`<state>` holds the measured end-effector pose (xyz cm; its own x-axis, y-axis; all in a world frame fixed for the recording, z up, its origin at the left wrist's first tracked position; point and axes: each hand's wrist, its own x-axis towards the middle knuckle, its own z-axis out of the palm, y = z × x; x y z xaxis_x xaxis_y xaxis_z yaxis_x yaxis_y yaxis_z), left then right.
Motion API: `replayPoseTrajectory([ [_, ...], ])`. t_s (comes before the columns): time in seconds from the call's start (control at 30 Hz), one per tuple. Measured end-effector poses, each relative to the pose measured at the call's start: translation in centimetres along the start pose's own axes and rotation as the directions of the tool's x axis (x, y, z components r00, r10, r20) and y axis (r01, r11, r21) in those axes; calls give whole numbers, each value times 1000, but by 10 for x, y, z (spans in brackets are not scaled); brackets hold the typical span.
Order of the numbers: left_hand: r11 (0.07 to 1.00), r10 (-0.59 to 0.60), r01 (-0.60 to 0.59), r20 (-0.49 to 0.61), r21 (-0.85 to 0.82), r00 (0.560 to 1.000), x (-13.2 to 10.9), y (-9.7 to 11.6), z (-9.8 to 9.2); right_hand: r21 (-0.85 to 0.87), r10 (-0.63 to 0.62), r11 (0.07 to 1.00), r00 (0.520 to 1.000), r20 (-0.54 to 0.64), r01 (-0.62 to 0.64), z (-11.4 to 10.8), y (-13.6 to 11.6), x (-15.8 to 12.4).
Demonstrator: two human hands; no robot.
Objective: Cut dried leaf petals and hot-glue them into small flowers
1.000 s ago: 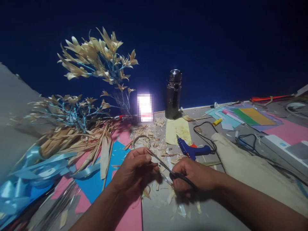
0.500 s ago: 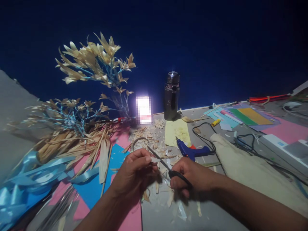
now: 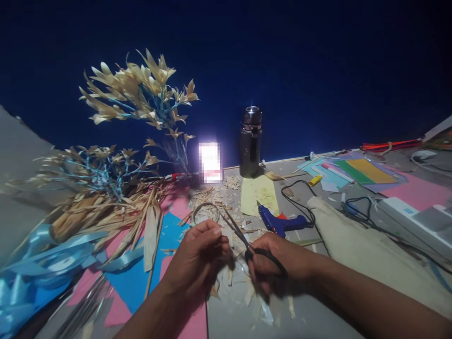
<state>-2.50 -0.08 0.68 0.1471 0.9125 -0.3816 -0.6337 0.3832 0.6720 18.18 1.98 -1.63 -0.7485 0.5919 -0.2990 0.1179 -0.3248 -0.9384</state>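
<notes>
My right hand (image 3: 270,263) grips black-handled scissors (image 3: 242,236), fingers through the loops. The blades stand slightly apart and point up and left, just beyond my left fingertips. My left hand (image 3: 201,249) is closed in a pinch; what it holds, if anything, is too small or hidden to make out. Behind the left fingers lies a tan ring (image 3: 205,205) among scattered husk clippings (image 3: 212,192). A blue glue gun (image 3: 282,220) rests to the right of the scissors, with its nozzle pointing up and left.
Husk flowers on blue stems (image 3: 141,94) rise at the left, above dried husks (image 3: 151,230) and blue ribbon (image 3: 63,249). A dark flask (image 3: 250,143) stands at the back beside a bright blurred screen (image 3: 211,160). Rightward lie a cream cloth (image 3: 353,240), cables and a power strip (image 3: 406,216).
The pale strip that showed at my left fingertips is no longer visible there. The scissor blades have parted a little and swung more upright. My left hand stays pinched.
</notes>
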Motion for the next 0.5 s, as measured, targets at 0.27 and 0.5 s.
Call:
replayPoseTrajectory([
  [0.27, 1000, 28, -29, -31, -13, 999, 4, -10, -4, 294, -11, 954, 989, -148, 55, 16, 10, 8],
  [0.5, 992, 18, -20, 15, 122, 1000, 4, -28, 0, 338, -170, 882, 891, -422, 328, 18, 8, 15],
])
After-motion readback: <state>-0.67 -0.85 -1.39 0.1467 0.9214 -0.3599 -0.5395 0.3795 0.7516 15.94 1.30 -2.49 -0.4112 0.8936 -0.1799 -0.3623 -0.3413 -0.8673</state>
